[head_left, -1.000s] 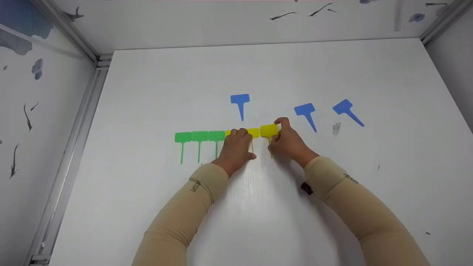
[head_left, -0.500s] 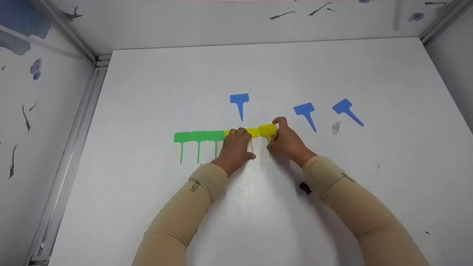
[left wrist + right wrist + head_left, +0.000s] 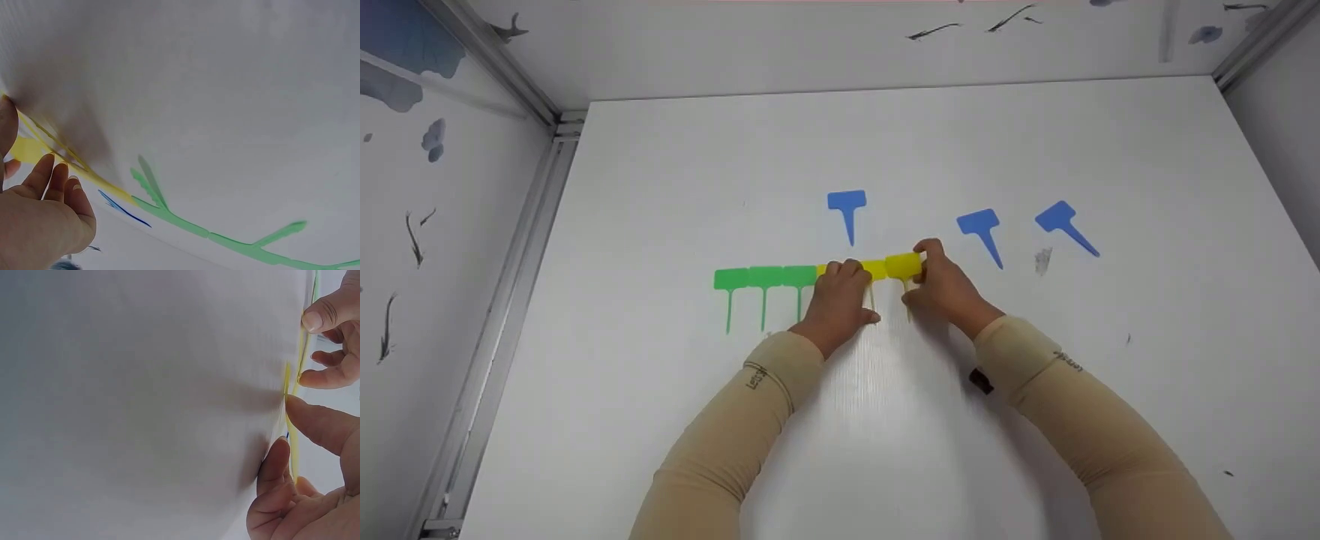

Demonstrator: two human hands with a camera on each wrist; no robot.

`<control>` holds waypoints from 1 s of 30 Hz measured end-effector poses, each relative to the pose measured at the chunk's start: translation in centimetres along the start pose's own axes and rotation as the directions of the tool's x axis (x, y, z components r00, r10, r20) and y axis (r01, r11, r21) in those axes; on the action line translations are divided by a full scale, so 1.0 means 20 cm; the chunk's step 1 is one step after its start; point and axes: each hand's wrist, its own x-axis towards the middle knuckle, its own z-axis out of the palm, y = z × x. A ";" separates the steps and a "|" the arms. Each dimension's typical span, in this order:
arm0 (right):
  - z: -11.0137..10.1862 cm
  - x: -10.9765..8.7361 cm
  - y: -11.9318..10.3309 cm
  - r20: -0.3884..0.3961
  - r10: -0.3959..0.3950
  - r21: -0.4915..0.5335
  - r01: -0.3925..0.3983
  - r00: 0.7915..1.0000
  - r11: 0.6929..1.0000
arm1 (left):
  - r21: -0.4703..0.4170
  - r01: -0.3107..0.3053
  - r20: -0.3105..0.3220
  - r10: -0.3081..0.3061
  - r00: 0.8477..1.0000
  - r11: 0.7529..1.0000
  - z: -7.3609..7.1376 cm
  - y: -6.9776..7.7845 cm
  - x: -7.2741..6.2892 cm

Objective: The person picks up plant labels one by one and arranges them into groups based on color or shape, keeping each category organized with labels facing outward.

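End yellow tag [image 3: 903, 265]: slides toward nine o'clock, closing the gap to the middle yellow tag [image 3: 876, 268], row joined!
Right hand [image 3: 949, 286]: gripping it.
Left hand [image 3: 838, 301]: unclenched, fingertips resting on the middle one.

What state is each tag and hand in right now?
Green tags: three, lying side by side in a row.
Inner yellow tags: partly hidden, continuing the row.
Rightmost yellow tag: held.
Left blue tag: lying apart, nearly straight.
Middle blue tag: lying apart, slanted.
Right blue tag: lying apart, more slanted.
Left hand: touching inner yellow tags.
Right hand: pinching rightmost yellow tag.
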 end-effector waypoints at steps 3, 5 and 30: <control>0.00 0.00 0.00 -0.008 -0.013 -0.008 0.013 1.000 1.000 | 0.004 -0.006 -0.006 0.006 1.000 1.000 0.00 0.00 0.00; 0.00 0.00 0.00 -0.013 -0.011 -0.015 0.010 1.000 1.000 | 0.002 -0.005 -0.003 0.005 1.000 1.000 0.00 0.00 0.00; -0.01 0.03 -0.01 0.003 0.007 -0.120 -0.007 1.000 0.993 | 0.023 -0.008 0.002 0.008 1.000 1.000 0.01 0.00 0.00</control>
